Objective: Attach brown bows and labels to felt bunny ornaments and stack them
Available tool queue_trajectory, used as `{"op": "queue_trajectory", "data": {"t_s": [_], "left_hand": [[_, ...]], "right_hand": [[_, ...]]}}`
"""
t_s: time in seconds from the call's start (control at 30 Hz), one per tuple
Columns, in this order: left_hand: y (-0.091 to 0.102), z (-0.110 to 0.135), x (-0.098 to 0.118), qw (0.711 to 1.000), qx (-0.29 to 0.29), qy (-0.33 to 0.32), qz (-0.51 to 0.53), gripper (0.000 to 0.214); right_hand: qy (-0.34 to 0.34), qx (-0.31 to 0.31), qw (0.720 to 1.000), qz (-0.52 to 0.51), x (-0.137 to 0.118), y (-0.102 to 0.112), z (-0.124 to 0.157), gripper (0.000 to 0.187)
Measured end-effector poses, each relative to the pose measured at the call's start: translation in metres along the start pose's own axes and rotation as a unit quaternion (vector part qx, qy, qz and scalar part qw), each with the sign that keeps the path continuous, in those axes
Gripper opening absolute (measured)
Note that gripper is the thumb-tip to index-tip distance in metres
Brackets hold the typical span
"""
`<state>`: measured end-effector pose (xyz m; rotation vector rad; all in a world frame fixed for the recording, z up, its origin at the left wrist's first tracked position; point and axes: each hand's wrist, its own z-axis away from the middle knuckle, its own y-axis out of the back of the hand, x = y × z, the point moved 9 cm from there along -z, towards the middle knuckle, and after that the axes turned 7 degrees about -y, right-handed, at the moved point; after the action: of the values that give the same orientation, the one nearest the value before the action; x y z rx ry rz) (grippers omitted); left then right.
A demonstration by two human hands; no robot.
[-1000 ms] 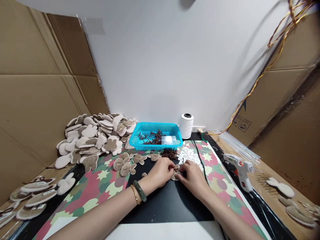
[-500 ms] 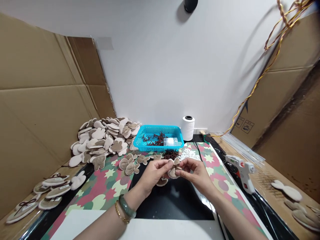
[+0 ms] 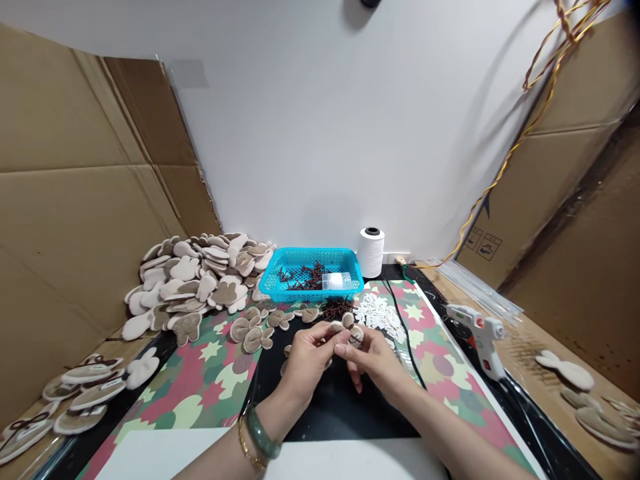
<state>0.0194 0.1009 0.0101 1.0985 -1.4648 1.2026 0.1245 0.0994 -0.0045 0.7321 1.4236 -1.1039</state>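
Both hands are raised a little over the black mat (image 3: pixel 345 407), pinching one small beige rabbit-shaped plush piece (image 3: pixel 349 329) between them. My left hand (image 3: pixel 307 360) grips its left side with curled fingers. My right hand (image 3: pixel 373 357) closes on its right side with thumb and forefinger. A small dark bow seems to sit on the piece, mostly hidden by the fingers. Another plush piece (image 3: pixel 288 349) lies on the mat just below my left hand.
A heap of beige and brown plush shapes (image 3: pixel 195 277) lies at the back left, more at the far left (image 3: pixel 80 393). A blue basket (image 3: pixel 313 273) holds dark bows. A white thread spool (image 3: pixel 371 251), white cut-outs (image 3: pixel 377 313), a glue gun (image 3: pixel 477 330) and cardboard walls surround the patterned mat.
The hands lifted the plush piece off the mat, then drew closer together around it; the right hand's fingers now cover more of it. The camera view shifted slightly.
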Motion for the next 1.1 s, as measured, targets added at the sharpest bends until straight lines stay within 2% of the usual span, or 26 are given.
{"op": "queue_trajectory", "data": {"t_s": [0.13,0.3,0.4,0.47,0.5,0.53,0.6,0.67,0.7,0.87,1.0,1.1], "left_hand": [[0.006,-0.001,-0.006,0.998,0.027,0.023,0.059,0.037],[0.018,-0.004,-0.001,0.99,0.077,0.023,0.113,0.039],[0.023,-0.005,0.001,0.99,0.083,0.014,0.116,0.04],[0.025,-0.006,0.001,0.99,0.084,0.003,0.11,0.039],[0.027,-0.006,0.002,0.99,0.087,-0.002,0.107,0.039],[0.028,-0.006,0.002,0.99,0.092,-0.008,0.105,0.039],[0.029,-0.005,0.002,0.99,0.1,-0.016,0.101,0.041],[0.026,-0.004,0.0,0.991,0.095,-0.011,0.095,0.042],[0.024,-0.003,-0.001,0.992,0.086,-0.003,0.091,0.043],[0.007,0.001,-0.006,0.998,0.009,0.032,0.053,0.047],[0.005,0.001,-0.001,0.999,-0.008,0.031,0.041,0.062],[-0.001,0.002,0.003,0.998,-0.06,0.028,-0.004,0.062]], "right_hand": [[-0.033,-0.008,0.999,0.006,0.008,0.005,0.001,0.045],[-0.085,-0.145,0.986,0.016,0.011,-0.01,0.015,0.036],[-0.107,-0.235,0.965,0.052,0.009,-0.022,0.03,0.028],[-0.111,-0.265,0.955,0.066,0.006,-0.025,0.035,0.026],[-0.094,-0.249,0.962,0.067,0.001,-0.023,0.033,0.028],[-0.06,-0.204,0.975,0.065,-0.007,-0.016,0.028,0.031],[0.032,-0.058,0.997,0.048,-0.026,0.006,0.019,0.036],[0.096,0.066,0.993,0.024,-0.037,0.024,0.017,0.033],[0.104,0.093,0.99,0.015,-0.038,0.027,0.016,0.033],[0.066,0.054,0.996,0.018,-0.026,0.017,0.008,0.036],[0.076,0.071,0.995,0.011,-0.027,0.025,0.009,0.033],[0.088,0.088,0.992,0.008,-0.031,0.029,0.011,0.033]]}}
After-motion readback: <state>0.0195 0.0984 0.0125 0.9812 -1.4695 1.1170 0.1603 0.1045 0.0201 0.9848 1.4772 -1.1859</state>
